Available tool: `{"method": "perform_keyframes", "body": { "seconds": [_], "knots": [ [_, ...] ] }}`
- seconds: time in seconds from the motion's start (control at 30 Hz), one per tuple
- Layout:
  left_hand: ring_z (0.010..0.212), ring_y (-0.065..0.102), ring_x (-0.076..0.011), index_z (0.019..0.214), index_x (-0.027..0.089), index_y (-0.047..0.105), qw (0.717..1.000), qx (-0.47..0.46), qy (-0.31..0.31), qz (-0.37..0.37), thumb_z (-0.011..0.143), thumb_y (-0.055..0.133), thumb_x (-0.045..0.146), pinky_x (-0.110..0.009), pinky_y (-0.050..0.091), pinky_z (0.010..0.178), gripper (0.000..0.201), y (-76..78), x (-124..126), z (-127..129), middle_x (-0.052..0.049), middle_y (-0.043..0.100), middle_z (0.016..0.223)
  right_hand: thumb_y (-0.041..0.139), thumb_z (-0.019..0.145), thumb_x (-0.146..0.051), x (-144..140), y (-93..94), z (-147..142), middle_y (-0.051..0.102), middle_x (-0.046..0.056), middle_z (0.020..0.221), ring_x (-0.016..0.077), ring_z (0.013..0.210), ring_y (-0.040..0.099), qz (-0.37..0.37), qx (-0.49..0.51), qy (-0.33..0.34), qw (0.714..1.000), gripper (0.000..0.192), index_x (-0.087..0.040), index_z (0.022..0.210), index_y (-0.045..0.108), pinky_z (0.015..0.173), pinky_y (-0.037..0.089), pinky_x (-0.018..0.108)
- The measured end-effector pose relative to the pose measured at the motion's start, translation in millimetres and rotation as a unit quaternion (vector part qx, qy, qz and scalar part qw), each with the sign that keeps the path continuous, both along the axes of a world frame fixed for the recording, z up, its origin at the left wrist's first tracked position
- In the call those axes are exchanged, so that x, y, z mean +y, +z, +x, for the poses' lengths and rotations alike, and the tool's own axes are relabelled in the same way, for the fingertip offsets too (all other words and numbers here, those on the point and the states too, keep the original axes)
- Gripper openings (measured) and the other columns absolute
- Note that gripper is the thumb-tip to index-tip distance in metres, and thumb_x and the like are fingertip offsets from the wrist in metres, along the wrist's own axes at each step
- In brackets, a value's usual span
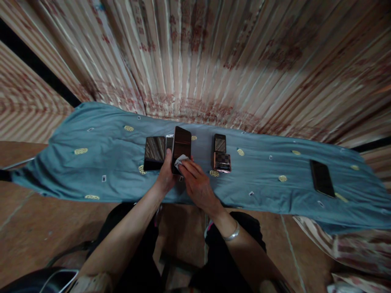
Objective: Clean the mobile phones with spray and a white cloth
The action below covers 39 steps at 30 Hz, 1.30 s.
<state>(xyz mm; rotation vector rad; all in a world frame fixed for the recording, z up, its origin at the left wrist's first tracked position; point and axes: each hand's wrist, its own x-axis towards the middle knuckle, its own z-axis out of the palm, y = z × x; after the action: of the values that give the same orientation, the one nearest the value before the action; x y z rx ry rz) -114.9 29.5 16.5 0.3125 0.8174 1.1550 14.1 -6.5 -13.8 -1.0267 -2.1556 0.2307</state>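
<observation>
My left hand [166, 173] grips a dark phone [182, 144] by its left edge and lower end, holding it tilted above the blue cloth [259, 179]. My right hand [197, 183] presses a small white wipe [181, 160] against the lower part of the phone's screen. A silver bangle sits on my right wrist. Just left of the held phone lie a dark tablet-like device [154, 152] and a thin white phone [169, 142].
To the right lie a small dark phone [220, 143] and a checkered phone [222, 161] touching it. Another black phone [322, 178] lies far right on the cloth. A striped curtain [214, 53] hangs behind. My knees and brown floor [36, 228] are below.
</observation>
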Motion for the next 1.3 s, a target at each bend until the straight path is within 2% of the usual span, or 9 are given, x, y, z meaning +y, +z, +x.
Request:
{"method": "perform_keyframes", "body": {
  "seconds": [0.2, 0.47, 0.63, 0.8, 0.97, 1.17, 1.3],
  "knots": [
    [0.112, 0.073, -0.0215, 0.109, 0.010, 0.075, 1.000, 0.014, 0.011, -0.009, 0.104, 0.041, 0.050, -0.032, 0.056, 0.101, 0.053, -0.9, 0, 3, -0.011, 0.079, 0.104, 0.038, 0.100, -0.006, 1, 1.1, 1, 0.067, 0.015, 0.137, 0.0230, 0.140, 0.055, 0.027, 0.009, -0.013, 0.999, 0.049, -0.014, 0.142, 0.060, 0.120, 0.048, 0.045],
    [0.126, 0.065, -0.0224, 0.121, 0.012, 0.073, 1.000, 0.012, 0.021, 0.003, 0.103, 0.047, 0.040, -0.033, 0.044, 0.115, 0.042, -2.4, -3, 12, -0.010, 0.077, 0.119, 0.033, 0.098, -0.005, 9, -2.5, 8, 0.057, 0.015, 0.150, 0.0230, 0.150, 0.043, 0.009, 0.013, -0.043, 0.999, 0.057, -0.014, 0.152, 0.049, 0.124, 0.043, 0.049],
    [0.128, 0.065, -0.0239, 0.126, 0.011, 0.072, 1.000, 0.005, 0.029, 0.005, 0.102, 0.050, 0.035, -0.035, 0.044, 0.116, 0.040, -6.7, -3, 13, -0.011, 0.077, 0.121, 0.035, 0.095, -0.003, 14, -6.9, 12, 0.050, 0.016, 0.157, 0.0242, 0.155, 0.034, -0.011, 0.006, -0.062, 0.998, 0.061, -0.011, 0.155, 0.045, 0.127, 0.039, 0.049],
    [0.126, 0.066, -0.0231, 0.125, 0.012, 0.072, 0.999, 0.003, 0.047, 0.000, 0.102, 0.050, 0.034, -0.033, 0.046, 0.114, 0.038, -8.6, 0, 11, -0.008, 0.078, 0.117, 0.033, 0.096, -0.003, 13, -11.4, 7, 0.054, 0.014, 0.154, 0.0236, 0.154, 0.037, -0.011, -0.005, -0.080, 0.997, 0.061, -0.013, 0.155, 0.045, 0.126, 0.040, 0.049],
    [0.123, 0.067, -0.0236, 0.118, 0.010, 0.074, 0.999, -0.002, 0.036, -0.008, 0.102, 0.051, 0.035, -0.033, 0.047, 0.113, 0.038, -6.6, 1, 10, -0.010, 0.078, 0.114, 0.032, 0.095, -0.002, 11, -12.2, 5, 0.057, 0.015, 0.151, 0.0235, 0.152, 0.040, -0.008, -0.008, -0.073, 0.997, 0.061, -0.013, 0.155, 0.046, 0.125, 0.042, 0.049],
    [0.129, 0.063, -0.0261, 0.112, 0.013, 0.077, 0.999, 0.019, 0.015, 0.039, 0.096, 0.059, 0.038, -0.038, 0.044, 0.115, 0.035, -15.3, -2, 13, -0.009, 0.079, 0.115, 0.036, 0.093, -0.002, 19, -10.2, 15, 0.057, 0.014, 0.151, 0.0238, 0.150, 0.043, 0.009, -0.006, -0.107, 0.994, 0.064, -0.015, 0.156, 0.044, 0.124, 0.044, 0.047],
    [0.131, 0.061, -0.0238, 0.104, 0.015, 0.078, 0.997, 0.041, 0.002, 0.065, 0.096, 0.059, 0.034, -0.035, 0.042, 0.115, 0.029, -16.1, -4, 15, -0.006, 0.079, 0.113, 0.037, 0.093, -0.003, 25, -11.0, 22, 0.055, 0.014, 0.153, 0.0250, 0.150, 0.043, 0.003, 0.012, -0.123, 0.992, 0.065, -0.016, 0.156, 0.043, 0.124, 0.043, 0.050]
  ]
}}
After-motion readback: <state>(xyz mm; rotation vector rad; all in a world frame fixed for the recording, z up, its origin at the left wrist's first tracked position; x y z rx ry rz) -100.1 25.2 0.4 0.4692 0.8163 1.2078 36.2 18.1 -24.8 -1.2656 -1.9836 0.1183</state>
